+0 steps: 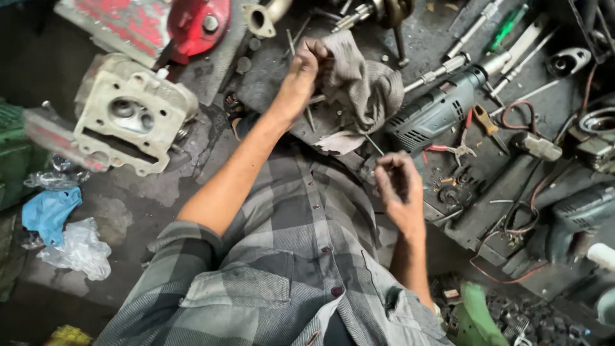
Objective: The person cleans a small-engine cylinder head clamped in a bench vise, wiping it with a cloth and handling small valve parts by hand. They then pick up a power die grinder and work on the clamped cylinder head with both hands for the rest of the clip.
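Left hand (304,67) clenches grey rag (359,83); right hand (398,186) pinches thin rod (375,145) (beside drill (435,112)). Wipe lengthwise, grip firm.

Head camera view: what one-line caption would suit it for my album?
Left hand grips a grey rag, right hand pinches a thin rod beside an electric drill.

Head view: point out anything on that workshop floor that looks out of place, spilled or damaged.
Nothing looks spilled or broken. Oddest is the pale metal cylinder head, lying loose on the grimy floor beside crumpled blue and clear plastic bags. The left hand grips a grey rag; the right hand pinches a thin rod.
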### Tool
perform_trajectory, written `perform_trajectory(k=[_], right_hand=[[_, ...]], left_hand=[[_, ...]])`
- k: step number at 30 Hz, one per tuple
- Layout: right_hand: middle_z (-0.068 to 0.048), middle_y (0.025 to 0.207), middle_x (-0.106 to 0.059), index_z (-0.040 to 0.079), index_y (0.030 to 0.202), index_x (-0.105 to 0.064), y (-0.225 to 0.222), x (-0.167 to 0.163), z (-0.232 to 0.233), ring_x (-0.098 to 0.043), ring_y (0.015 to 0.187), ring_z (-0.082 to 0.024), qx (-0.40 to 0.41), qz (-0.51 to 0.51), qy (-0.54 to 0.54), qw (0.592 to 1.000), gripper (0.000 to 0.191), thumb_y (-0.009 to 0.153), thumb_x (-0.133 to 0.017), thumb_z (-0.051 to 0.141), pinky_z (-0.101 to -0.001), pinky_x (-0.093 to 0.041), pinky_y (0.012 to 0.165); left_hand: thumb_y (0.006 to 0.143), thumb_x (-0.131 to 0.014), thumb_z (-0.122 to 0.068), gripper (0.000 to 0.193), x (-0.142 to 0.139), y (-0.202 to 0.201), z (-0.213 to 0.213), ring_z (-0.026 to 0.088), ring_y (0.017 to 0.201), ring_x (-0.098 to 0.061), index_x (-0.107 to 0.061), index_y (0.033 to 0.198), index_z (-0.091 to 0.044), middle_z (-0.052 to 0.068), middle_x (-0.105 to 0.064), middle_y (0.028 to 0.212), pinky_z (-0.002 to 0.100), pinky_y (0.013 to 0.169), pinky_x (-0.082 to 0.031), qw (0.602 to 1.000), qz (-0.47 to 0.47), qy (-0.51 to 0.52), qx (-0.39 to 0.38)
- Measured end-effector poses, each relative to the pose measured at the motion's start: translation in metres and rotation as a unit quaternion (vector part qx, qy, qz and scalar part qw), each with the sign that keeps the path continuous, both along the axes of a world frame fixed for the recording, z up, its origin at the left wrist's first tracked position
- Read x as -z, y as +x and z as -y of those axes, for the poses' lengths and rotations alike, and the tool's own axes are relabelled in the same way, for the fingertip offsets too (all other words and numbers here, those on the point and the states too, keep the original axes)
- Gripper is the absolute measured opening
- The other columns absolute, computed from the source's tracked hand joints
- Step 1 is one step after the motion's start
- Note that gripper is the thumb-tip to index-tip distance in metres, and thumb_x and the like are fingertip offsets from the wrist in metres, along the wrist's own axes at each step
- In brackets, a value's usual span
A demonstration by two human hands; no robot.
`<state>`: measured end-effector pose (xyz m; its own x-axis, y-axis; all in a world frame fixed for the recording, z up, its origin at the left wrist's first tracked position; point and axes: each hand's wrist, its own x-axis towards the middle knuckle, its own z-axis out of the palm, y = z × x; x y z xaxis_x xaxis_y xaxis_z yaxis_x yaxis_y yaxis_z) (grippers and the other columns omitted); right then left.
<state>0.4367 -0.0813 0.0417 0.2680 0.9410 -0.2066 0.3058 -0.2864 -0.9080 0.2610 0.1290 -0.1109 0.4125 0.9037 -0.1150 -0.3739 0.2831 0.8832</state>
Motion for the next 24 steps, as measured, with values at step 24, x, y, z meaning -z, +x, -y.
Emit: perform_trajectory(k=[24], right_hand=[[-0.011,0.099,-0.071,-0.004,0.098,-0.06,-0.302,-0.057,-0.215,-0.075,0.094,-0.018,-0.277,0.005,0.246,0.929,0.024,0.097,-0.084,-0.005,-0.0285,-0.06,0.08]], left_hand=[[0.11,-0.054,-0.016,0.029,-0.092,-0.317,0.17,0.022,0.121,-0.066,-0.06,0.134,0.0,0.013,-0.071,0.127,0.033,0.106,-0.051,0.984,-0.159,-0.004,-0.079]])
